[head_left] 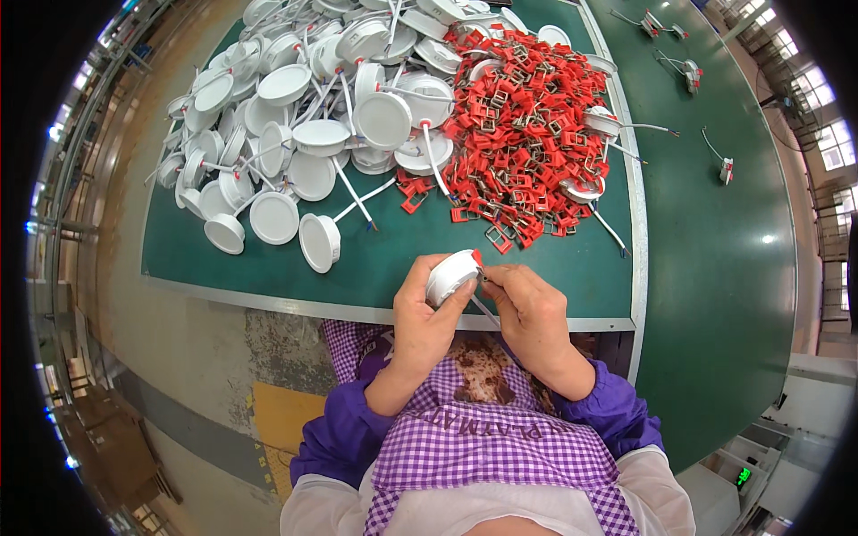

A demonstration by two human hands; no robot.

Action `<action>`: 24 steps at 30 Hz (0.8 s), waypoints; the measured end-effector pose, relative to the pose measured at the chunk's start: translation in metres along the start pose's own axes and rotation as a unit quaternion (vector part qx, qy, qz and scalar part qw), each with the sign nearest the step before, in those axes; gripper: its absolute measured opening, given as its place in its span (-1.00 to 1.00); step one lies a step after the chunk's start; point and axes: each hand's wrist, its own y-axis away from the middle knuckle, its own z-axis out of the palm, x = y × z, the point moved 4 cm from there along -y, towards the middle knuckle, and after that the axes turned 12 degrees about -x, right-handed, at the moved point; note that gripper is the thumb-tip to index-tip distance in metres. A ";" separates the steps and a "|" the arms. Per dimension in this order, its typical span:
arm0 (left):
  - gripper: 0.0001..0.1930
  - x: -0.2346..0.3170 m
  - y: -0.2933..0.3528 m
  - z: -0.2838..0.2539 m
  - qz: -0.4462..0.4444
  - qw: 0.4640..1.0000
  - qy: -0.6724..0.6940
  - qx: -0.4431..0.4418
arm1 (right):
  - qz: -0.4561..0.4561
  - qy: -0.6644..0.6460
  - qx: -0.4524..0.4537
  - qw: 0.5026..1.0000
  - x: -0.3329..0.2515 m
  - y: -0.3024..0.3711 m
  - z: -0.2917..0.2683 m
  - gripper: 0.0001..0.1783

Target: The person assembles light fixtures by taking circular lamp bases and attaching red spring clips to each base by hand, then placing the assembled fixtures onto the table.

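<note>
My left hand [418,326] is closed around a white round downlight [450,276], held tilted on edge just over the table's near edge. A red spring clip [477,258] sits at the right side of its rim. The fingers of my right hand [534,311] pinch at that clip; their tips hide most of its metal part. A pale cable [485,310] hangs from the downlight between my two hands. Ahead and to the left lies a big heap of white downlights [382,121] with cables, and against it a pile of loose red clips [527,134] with metal loops.
The green table [375,290] has a pale metal edge in front of me. To the right runs a long green conveyor-like surface [715,295] carrying a few downlights [691,76] with cables. Several downlights [583,189] lie along the pile's right side.
</note>
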 end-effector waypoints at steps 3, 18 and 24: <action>-0.75 0.006 0.000 0.000 0.051 0.995 -0.080 0.006 | -0.007 0.026 0.024 0.999 -0.001 0.002 0.001 -0.78; -0.67 -0.004 0.015 0.002 0.008 0.994 0.013 -0.107 | 0.129 -0.232 -0.063 0.962 0.012 0.015 -0.006 -0.54; -0.75 0.008 0.021 0.003 -0.013 0.994 0.028 -0.107 | 0.147 -0.230 -0.065 0.960 0.009 0.014 -0.013 -0.49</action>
